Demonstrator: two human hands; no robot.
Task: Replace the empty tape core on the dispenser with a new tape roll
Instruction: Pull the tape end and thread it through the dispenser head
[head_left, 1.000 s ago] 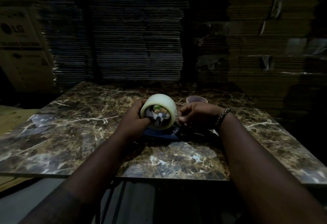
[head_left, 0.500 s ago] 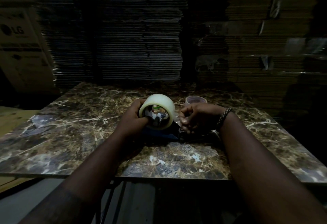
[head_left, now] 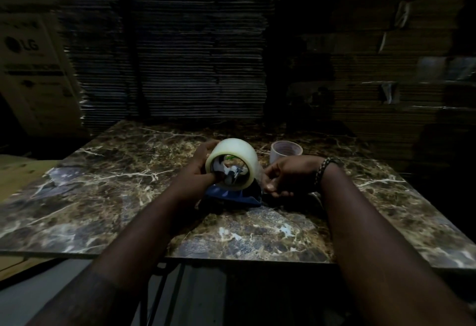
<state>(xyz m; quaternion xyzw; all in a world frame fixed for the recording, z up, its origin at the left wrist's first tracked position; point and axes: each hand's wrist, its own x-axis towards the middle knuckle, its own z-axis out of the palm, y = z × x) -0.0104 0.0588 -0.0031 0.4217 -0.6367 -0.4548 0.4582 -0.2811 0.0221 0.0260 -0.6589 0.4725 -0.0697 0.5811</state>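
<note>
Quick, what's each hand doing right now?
Left hand: closed on the new tape roll, over the blue dispenser.
Right hand: fingers curled beside the roll; what it pinches cannot be told.

Glossy marble-look table (head_left: 108, 191), translucent tape roll (head_left: 238, 150), blue plastic dispenser (head_left: 231, 197)

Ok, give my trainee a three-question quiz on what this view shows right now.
1. True or false: the empty core sits on the dispenser.
2. Which hand grips the new roll? A) left B) right
3. Fill in: the core stands on the ___, behind the right hand.

Key: 1 false, it stands apart on the table; 2 A; 3 table.
</note>
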